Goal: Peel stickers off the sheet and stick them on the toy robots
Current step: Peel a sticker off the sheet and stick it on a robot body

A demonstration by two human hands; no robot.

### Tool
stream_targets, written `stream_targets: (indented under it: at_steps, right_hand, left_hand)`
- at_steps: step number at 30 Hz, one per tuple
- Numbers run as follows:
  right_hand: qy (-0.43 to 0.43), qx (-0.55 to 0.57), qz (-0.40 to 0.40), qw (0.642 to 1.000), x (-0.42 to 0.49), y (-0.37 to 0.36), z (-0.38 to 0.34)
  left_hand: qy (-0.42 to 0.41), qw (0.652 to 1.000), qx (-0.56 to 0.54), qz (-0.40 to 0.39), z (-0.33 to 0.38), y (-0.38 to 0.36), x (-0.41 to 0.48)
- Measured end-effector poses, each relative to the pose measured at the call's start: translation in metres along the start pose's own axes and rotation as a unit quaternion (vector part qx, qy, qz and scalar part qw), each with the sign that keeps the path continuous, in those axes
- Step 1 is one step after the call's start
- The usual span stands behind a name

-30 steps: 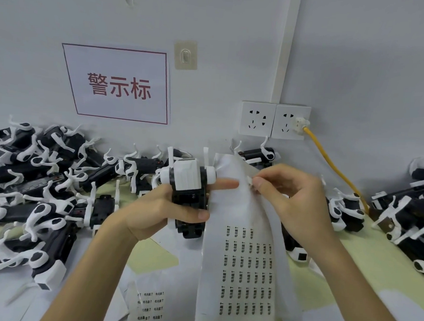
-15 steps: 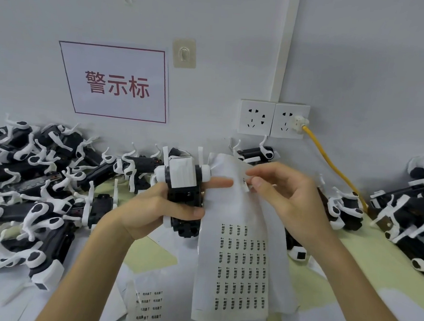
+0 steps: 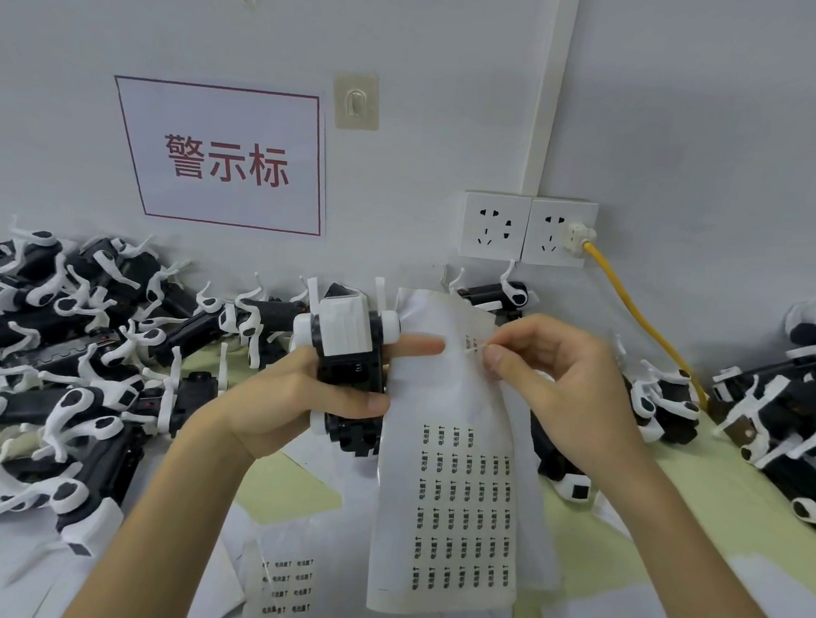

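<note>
The left hand (image 3: 286,397) holds a black-and-white toy robot (image 3: 347,333) upright at the centre of the view. Its grip is closed around the robot's body, with the thumb across the front. The forefinger reaches out towards three o'clock and presses the top of the sticker sheet (image 3: 451,502) against the robot's side. The sheet hangs down towards six o'clock, with rows of small printed stickers on its lower half.

Just at three o'clock of that forefinger, the right hand (image 3: 559,380) pinches a small sticker (image 3: 471,345) between thumb and forefinger near the sheet's top edge. Motion blur hides whether the sticker is fully off the backing.

A heap of toy robots (image 3: 59,359) lies on the tabletop (image 3: 289,492) at nine o'clock, and more robots (image 3: 781,417) lie at three o'clock. A second sheet (image 3: 284,588) lies flat at seven o'clock.

On the wall, a red-lettered sign (image 3: 224,159) hangs at eleven o'clock. A yellow cable (image 3: 635,313) is plugged into the double socket (image 3: 525,227) at one o'clock.
</note>
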State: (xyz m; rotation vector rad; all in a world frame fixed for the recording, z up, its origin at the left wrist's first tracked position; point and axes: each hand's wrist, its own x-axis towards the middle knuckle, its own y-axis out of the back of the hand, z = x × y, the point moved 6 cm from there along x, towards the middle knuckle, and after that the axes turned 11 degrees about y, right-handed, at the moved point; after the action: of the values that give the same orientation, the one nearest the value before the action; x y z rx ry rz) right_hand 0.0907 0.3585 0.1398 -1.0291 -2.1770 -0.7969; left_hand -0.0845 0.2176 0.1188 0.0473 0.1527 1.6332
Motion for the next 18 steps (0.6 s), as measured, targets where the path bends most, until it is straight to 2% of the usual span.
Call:
stream_targets:
  at_steps: [11,14,18]
  right_hand:
    - [0.010,0.011,0.076,0.997,0.002,0.015,-0.002]
    - [0.010,0.029,0.073,0.997,0.003,0.015,-0.006]
    - [0.024,0.025,0.073,0.997,0.002,0.013,-0.013]
  left_hand:
    - [0.016,1.000,0.004,0.002,0.001,0.001,-0.002]
    - [0.045,0.997,0.005,0.070,0.000,0.008,0.001]
    - [0.046,0.975,0.041,0.215,0.007,0.018,-0.001]
